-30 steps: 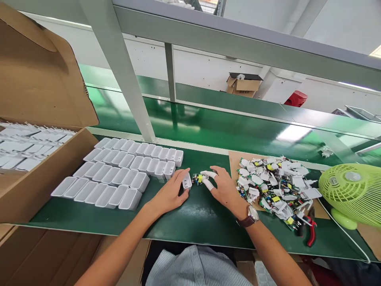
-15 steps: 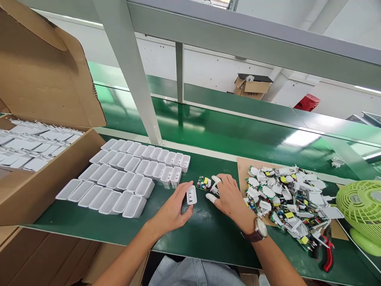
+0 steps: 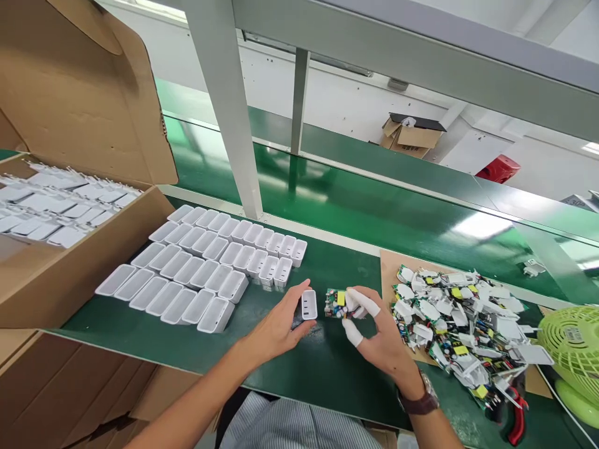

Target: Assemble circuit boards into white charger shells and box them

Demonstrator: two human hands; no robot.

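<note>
My left hand [image 3: 282, 319] is closed round a white plastic charger housing [image 3: 309, 305], its open end tilted up so that dark port slots show inside. Just to the right, my right hand [image 3: 374, 327] grips a circuit board [image 3: 335, 302] with a yellow transformer and other small parts. White finger cots cover the thumb and a finger of that hand. The board points toward the housing, with a small gap between them. Several rows of white open housings [image 3: 187, 268] stand to the left of my left hand. A heap of circuit boards [image 3: 461, 318] lies beyond my right hand.
A large cardboard box [image 3: 88, 268] of white parts stands at the left. At the right are red-handled pliers [image 3: 517, 418] and a green fan [image 3: 573, 346]. A grey metal post [image 3: 229, 118] rises behind the green table [image 3: 327, 380].
My right hand has picked the circuit board up from the table and turned it toward the housing. My left hand still holds the housing. The camera view has shifted slightly.
</note>
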